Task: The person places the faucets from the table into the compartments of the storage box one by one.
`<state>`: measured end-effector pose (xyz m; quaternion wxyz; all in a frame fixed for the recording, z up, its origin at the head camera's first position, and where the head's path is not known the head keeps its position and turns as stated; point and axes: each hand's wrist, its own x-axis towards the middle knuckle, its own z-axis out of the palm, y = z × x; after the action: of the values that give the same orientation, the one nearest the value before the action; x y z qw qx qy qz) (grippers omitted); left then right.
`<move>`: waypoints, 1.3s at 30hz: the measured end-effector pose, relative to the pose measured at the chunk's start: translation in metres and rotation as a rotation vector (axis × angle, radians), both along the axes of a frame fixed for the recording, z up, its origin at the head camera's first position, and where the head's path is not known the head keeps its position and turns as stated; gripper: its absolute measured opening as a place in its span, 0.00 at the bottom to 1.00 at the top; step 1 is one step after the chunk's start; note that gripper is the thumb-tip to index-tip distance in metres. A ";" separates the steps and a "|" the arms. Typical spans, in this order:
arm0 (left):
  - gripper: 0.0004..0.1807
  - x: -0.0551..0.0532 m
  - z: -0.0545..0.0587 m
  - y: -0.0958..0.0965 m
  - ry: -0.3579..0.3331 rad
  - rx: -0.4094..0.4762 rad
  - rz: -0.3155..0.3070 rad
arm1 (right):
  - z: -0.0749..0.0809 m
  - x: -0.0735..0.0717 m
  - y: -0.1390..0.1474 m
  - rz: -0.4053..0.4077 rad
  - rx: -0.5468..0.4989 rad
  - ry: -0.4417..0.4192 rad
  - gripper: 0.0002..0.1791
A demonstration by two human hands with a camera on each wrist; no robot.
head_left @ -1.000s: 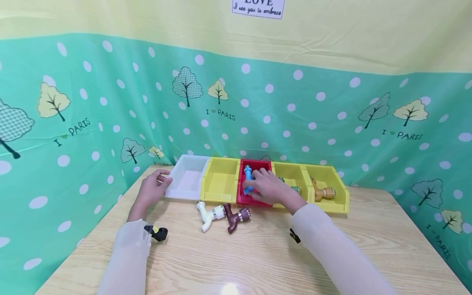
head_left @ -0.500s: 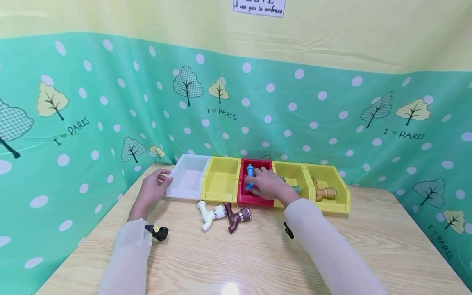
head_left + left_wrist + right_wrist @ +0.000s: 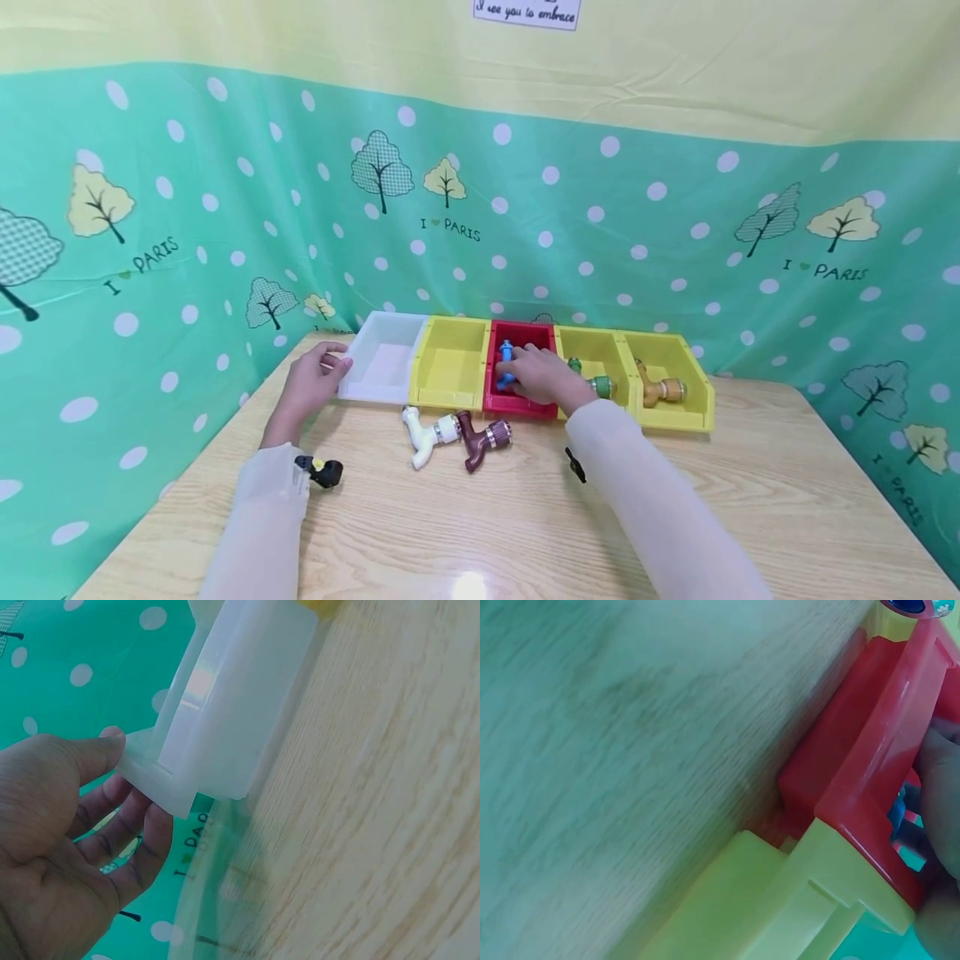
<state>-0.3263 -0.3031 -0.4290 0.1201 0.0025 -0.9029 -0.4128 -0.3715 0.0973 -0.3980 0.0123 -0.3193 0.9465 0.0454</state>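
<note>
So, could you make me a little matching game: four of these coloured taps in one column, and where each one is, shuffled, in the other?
Things:
1. Blue tap
2. White tap
3. Green tap
4. Orange-brown tap

Places:
A. In the yellow bin at the right end
B. On the table, left of the maroon tap
C. In the yellow bin just right of the red one
D. In the red bin, at the right hand

Pairs: 1-D, 2-B, 3-C, 4-A
</note>
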 end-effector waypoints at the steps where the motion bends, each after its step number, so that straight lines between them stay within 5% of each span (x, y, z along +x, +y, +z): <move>1: 0.23 0.000 0.000 0.000 0.001 -0.001 -0.001 | 0.000 -0.001 0.000 -0.005 0.000 -0.007 0.23; 39: 0.22 0.001 0.000 0.000 0.024 0.000 -0.016 | 0.005 0.000 -0.006 -0.031 0.042 -0.069 0.19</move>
<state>-0.3251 -0.3034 -0.4294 0.1273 -0.0097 -0.9015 -0.4135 -0.3710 0.0916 -0.3930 0.0526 -0.3057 0.9491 0.0541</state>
